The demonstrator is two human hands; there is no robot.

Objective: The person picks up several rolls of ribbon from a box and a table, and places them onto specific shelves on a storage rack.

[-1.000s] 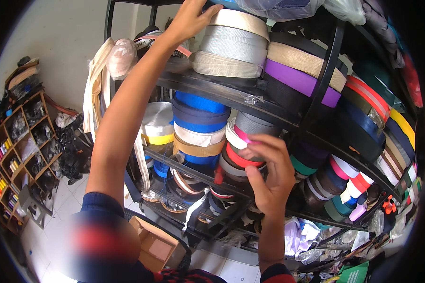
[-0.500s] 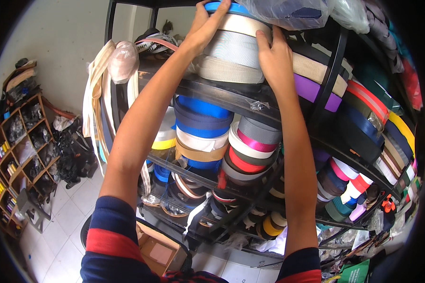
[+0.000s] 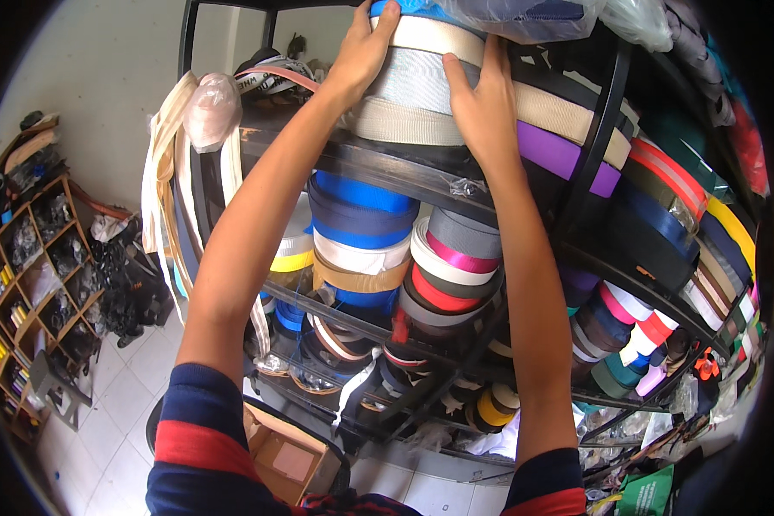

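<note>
A stack of webbing rolls stands on the upper shelf, with a blue roll (image 3: 417, 10) on top, then a cream webbing roll (image 3: 426, 36), a light grey roll (image 3: 411, 79) and a beige ribbed roll (image 3: 404, 121). My left hand (image 3: 363, 53) grips the stack's left side around the cream roll, its thumb reaching up to the blue edge. My right hand (image 3: 485, 99) clasps the right side, thumb tip near the seam between cream and light grey. Part of its fingers is hidden behind the stack.
Clear plastic bags (image 3: 525, 19) hang over the stack's top right. The black shelf edge (image 3: 387, 176) runs below it, with more coloured rolls (image 3: 361, 219) underneath. A black upright (image 3: 606, 120) stands right. An open cardboard box (image 3: 288, 456) sits on the floor.
The stack and both hands sit slightly further left in view; the shelves have shifted left as well. My right hand has moved a little inward and down along the stack's side.
</note>
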